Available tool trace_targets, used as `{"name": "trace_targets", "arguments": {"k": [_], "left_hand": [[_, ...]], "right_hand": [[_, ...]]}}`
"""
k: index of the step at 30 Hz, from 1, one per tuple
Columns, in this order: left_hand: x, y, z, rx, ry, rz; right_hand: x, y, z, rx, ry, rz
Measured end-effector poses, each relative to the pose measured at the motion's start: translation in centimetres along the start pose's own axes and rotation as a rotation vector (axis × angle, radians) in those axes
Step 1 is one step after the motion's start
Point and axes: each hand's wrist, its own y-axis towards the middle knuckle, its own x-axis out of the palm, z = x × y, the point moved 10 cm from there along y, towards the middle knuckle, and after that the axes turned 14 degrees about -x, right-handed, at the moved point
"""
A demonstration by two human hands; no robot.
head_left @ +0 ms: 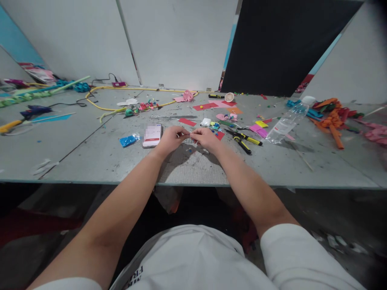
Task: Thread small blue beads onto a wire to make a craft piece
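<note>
Two-handed pinch at frame centre: left hand (173,139) and right hand (206,138) meeting fingertip to fingertip, apparently on small pale piece (190,135), mostly hidden. Best kept low over table (90,163), gripped lightly, turned slowly.

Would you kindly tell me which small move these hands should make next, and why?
Perhaps ease the right hand slightly open to check the work, while the left hand steadies: their fingertips meet above the table, largely hiding whatever they pinch.

Left grip (171,139) touching right grip (207,139), phone (152,135), pliers (242,143)
</note>
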Motion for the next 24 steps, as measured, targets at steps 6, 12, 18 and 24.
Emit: {"name": "trace_targets", "arguments": {"k": [6,12,18,24], "left_hand": [[0.0,0.0,-0.3,-0.035,-0.026,0.01],[0.2,-0.1,-0.4,-0.048,-0.022,-0.008],[0.4,0.1,-0.6,-0.049,-0.021,-0.02],[0.6,0.2,-0.7,-0.059,0.008,-0.032]], "right_hand": [[-1.0,0.3,0.6,0.044,0.085,0.148],[-1.8,-0.1,0.7,0.05,0.202,0.261],[-1.7,0.2,0.5,-0.01,0.21,0.214],[-1.8,0.4,0.9,-0.008,0.21,0.211]]}}
